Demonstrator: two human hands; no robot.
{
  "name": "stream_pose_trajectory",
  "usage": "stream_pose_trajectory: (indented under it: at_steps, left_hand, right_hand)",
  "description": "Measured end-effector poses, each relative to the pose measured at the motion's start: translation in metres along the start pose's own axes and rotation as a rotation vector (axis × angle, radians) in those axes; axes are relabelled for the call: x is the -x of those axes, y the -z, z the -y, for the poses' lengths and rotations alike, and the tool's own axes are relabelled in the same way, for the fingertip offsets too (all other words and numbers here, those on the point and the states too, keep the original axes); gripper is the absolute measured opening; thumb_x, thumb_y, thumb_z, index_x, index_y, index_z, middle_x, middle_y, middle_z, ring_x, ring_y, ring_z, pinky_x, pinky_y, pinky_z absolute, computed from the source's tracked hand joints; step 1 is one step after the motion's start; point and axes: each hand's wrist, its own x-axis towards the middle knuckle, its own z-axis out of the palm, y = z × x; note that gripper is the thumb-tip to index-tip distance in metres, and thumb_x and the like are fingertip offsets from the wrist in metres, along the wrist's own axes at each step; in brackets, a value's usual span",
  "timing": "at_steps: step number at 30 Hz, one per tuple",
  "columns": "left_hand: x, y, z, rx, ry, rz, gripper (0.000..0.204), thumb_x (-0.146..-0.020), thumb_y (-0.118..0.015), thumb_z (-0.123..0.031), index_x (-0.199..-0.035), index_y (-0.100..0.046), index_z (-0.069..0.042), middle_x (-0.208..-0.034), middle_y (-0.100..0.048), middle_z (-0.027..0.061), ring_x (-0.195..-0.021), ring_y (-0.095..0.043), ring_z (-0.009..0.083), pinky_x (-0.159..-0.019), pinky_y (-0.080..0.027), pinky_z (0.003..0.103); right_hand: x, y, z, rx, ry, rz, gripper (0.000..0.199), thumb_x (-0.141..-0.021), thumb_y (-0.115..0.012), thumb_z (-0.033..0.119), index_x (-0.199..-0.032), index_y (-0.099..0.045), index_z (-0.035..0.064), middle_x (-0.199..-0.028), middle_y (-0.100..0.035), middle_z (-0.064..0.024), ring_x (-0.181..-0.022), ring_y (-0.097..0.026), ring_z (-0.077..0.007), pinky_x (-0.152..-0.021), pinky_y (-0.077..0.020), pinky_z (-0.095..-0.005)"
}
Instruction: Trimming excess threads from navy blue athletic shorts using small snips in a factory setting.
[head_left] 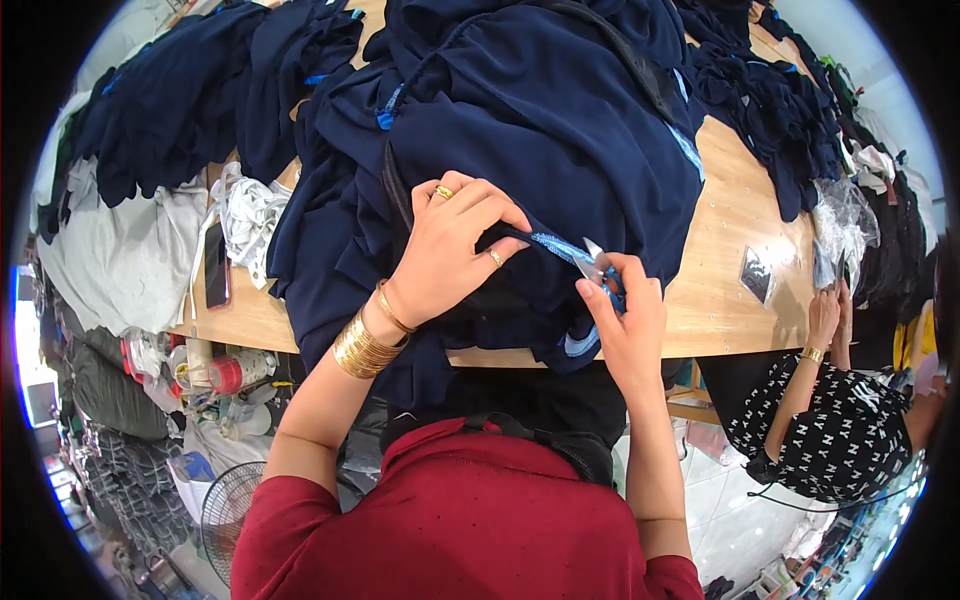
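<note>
A large navy garment [540, 130] lies heaped on the wooden table in front of me. My left hand [455, 235] pinches a narrow dark edge of it between thumb and fingers. From that pinch a light-blue patterned strip [555, 245] runs toward my right hand [635, 320]. Thumb and fingers of that hand close around small metal thread snips [592, 264], whose pointed blades lie against the strip. Whether the blades are cutting cannot be made out. Part of the strip continues below the right hand, and my fingers hide the snips' handle.
More navy garments [180, 95] are piled at the left, over white cloth. A phone [216, 265] rests near white straps [250, 215]. On the right, a small clear packet [757, 276] lies on the table [725, 240]. A co-worker [830, 420] stands there, hands at clear plastic.
</note>
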Motion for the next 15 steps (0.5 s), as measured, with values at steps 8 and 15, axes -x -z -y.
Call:
stream_pose_trajectory:
  at_steps: [8,15]
  left_hand:
    - [0.005,0.001,-0.002,0.04,0.009,-0.044,0.02,-0.066,-0.074,-0.012,-0.083,-0.063,-0.013,-0.087,-0.058,-0.0035,-0.091,-0.051,0.0163,-0.085,-0.03,0.033]
    - [0.006,0.002,-0.001,0.048,0.026,-0.048,0.02,-0.065,-0.074,-0.011,-0.083,-0.063,-0.013,-0.087,-0.059,-0.0035,-0.09,-0.052,0.0164,-0.084,-0.031,0.033]
  right_hand:
    - [0.004,-0.017,0.013,0.042,0.038,0.053,0.029,-0.084,-0.065,0.032,-0.086,-0.057,0.0041,-0.064,-0.054,-0.0057,-0.059,-0.051,-0.0209,-0.064,-0.0318,-0.0329]
    - [0.0,-0.024,0.016,0.045,0.026,0.064,0.029,-0.086,-0.063,0.032,-0.083,-0.055,0.0041,-0.063,-0.055,-0.007,-0.059,-0.053,-0.0228,-0.063,-0.0318,-0.0334]
